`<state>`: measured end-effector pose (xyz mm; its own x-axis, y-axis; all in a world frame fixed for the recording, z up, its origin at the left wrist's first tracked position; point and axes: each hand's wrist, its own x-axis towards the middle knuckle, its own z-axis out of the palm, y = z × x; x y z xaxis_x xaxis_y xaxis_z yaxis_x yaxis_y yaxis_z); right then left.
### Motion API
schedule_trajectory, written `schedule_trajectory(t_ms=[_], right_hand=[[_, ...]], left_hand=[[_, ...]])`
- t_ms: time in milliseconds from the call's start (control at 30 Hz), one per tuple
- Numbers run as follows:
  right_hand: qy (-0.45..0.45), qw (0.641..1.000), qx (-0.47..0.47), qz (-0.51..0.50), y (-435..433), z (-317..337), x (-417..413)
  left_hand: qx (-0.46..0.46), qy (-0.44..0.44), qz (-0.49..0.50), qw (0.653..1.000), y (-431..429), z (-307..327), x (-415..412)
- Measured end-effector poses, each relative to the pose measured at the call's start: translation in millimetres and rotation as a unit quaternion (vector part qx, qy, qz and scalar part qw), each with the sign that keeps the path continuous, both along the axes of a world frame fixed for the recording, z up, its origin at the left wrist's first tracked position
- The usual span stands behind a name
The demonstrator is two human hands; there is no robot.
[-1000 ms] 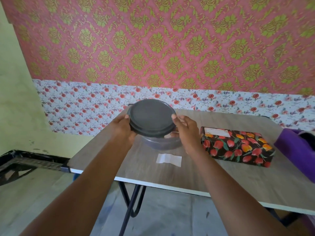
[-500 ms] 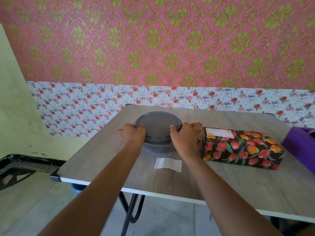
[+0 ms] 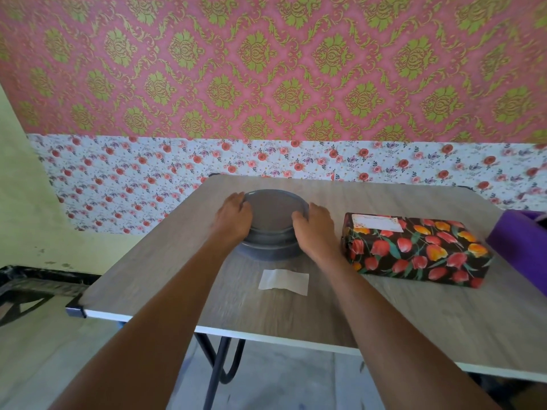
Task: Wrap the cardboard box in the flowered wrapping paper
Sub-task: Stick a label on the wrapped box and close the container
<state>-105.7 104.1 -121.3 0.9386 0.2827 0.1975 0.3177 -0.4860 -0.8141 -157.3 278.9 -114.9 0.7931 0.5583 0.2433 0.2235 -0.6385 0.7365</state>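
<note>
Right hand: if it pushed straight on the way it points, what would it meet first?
The grey lid, which the right hand grips at its rim; beyond that, probably just bare table.

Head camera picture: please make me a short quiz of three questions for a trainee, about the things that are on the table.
1. True or false: the wrapped box lies to the right of the round grey container.
2. Which thing lies on the table between the container and the near edge? A) scissors B) a white paper slip C) a tape roll
3. Short answer: which part of the container do the left hand and the right hand hold?

Key
1. True.
2. B.
3. The lid, gripped at its rim, one hand on each side.
</note>
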Motion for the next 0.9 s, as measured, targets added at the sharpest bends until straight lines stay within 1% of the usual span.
schedule_trajectory(t_ms=[33, 100, 200, 300, 500, 567, 600, 667, 733, 900], right_hand=[[-0.004, 1.0, -0.007, -0.001, 1.5, 0.9, 1.3], [-0.031, 0.998, -0.055, 0.0, 4.3, 3.6, 4.8], [-0.085, 0.989, -0.125, -0.003, 6.3, 5.2, 10.3], [-0.061, 0.989, -0.137, 0.01, 9.8, 5.6, 14.6], [-0.047, 0.987, -0.154, 0.01, 11.9, 4.2, 26.2], [-0.051, 0.986, -0.156, 0.01, 12.6, 1.3, 26.8], [-0.051, 0.987, -0.153, 0.008, 12.9, -0.1, 25.8], [-0.058, 0.988, -0.144, 0.003, 13.0, -2.9, 24.0], [-0.064, 0.988, -0.14, -0.004, 13.8, -5.9, 23.5], [-0.057, 0.99, -0.129, -0.011, 15.0, -9.3, 19.5]], left_hand=[[0.032, 0.015, -0.009, 0.999, 1.1, 0.3, 1.5], [0.102, 0.047, -0.019, 0.993, 4.2, 1.8, 5.2], [0.169, 0.087, -0.036, 0.981, 11.2, 5.5, 10.4], [0.205, 0.115, -0.053, 0.971, 16.3, 6.6, 15.6], [0.209, 0.107, -0.057, 0.97, 20.6, 5.6, 19.9], [0.203, 0.138, -0.048, 0.968, 15.5, 11.4, 20.0], [0.182, 0.138, -0.045, 0.973, 13.4, 11.2, 21.4], [0.192, 0.169, -0.045, 0.966, 10.5, 9.0, 20.7], [0.176, 0.19, -0.029, 0.965, 11.6, 7.3, 22.3], [0.154, 0.17, -0.046, 0.972, 14.4, -0.8, 25.5]])
